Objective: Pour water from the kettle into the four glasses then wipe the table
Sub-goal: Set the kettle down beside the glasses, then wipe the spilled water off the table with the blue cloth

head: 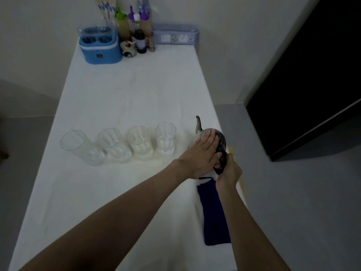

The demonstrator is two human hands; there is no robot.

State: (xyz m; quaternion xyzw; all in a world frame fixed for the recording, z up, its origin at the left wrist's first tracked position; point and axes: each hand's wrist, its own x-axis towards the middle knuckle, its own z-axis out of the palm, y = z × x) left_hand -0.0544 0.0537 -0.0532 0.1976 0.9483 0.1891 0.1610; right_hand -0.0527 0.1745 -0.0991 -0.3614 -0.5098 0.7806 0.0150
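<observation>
Several clear glasses stand in a row across the white table [127, 98], from the leftmost glass [82, 147] to the rightmost glass [165, 138]. Right of them sits a metal kettle [201, 130], its spout pointing away from me. My left hand [201, 153] lies flat on the kettle's lid, fingers spread. My right hand [227, 173] is closed around the kettle's black handle [221, 159]. A dark blue cloth [213, 212] lies flat on the table just behind my right hand, partly under my right forearm.
At the far end stand a blue container [100, 49], several sauce bottles [139, 38], a small jar [128, 48], a bundle of chopsticks [106, 8] and a pale box [175, 35]. The table's right edge runs close beside the kettle. A dark doorway [312, 85] is at right.
</observation>
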